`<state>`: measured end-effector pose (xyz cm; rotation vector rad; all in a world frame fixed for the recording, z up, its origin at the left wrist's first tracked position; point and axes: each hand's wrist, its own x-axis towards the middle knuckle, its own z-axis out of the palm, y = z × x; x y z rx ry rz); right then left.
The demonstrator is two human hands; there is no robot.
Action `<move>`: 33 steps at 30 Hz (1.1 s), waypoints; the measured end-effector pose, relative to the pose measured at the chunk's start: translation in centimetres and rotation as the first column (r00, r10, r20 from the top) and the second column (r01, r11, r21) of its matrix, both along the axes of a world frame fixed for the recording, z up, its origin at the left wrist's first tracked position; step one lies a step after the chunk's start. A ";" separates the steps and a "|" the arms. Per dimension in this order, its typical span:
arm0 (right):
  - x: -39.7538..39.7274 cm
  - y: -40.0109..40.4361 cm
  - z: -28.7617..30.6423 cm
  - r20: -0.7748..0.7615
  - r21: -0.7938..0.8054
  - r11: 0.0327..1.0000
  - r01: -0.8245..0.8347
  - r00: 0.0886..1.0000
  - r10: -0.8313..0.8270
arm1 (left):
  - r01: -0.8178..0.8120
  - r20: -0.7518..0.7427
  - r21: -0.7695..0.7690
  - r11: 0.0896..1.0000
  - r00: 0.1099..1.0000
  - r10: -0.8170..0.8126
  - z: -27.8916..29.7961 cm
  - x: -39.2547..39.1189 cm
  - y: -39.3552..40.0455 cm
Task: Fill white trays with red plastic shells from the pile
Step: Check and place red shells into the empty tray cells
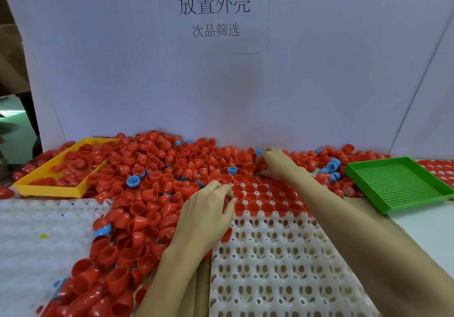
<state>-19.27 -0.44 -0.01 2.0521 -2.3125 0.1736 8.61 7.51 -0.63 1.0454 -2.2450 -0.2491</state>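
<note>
My left hand (208, 208) pinches a red shell (239, 207) into the white tray (282, 255), open side up; right hand (275, 163) curls round more in the pile (147, 169) at the counter's back edge.

red shells (147, 159): glossy smooth plastic | white tray (282, 267): matt perforated plastic | green tray (398, 184): mesh plastic

Two bare forearms end in the hands (no sleeves, gloves or jewellery visible): left hand (206, 214), right hand (277, 163).

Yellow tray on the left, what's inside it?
The yellow tray holds loose red shells scattered over its floor. Whatever lies beneath them is covered. More shells are heaped against its right side.
</note>
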 end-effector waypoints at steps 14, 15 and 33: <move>2.1 10.0 3.1 0.508 -0.336 0.942 0.027 0.847 0.157 | 0.082 -0.156 0.030 0.996 0.985 -0.077 0.0 -0.8 0.4; 3.0 11.5 2.8 0.556 -0.323 0.946 0.016 0.812 0.176 | 0.142 -0.223 0.075 0.987 0.967 -0.123 0.1 -1.0 0.5; 6.4 18.8 0.0 0.555 -0.472 0.849 -0.237 0.669 0.495 | 0.547 -0.479 0.550 0.632 0.826 -0.298 0.2 -1.6 1.8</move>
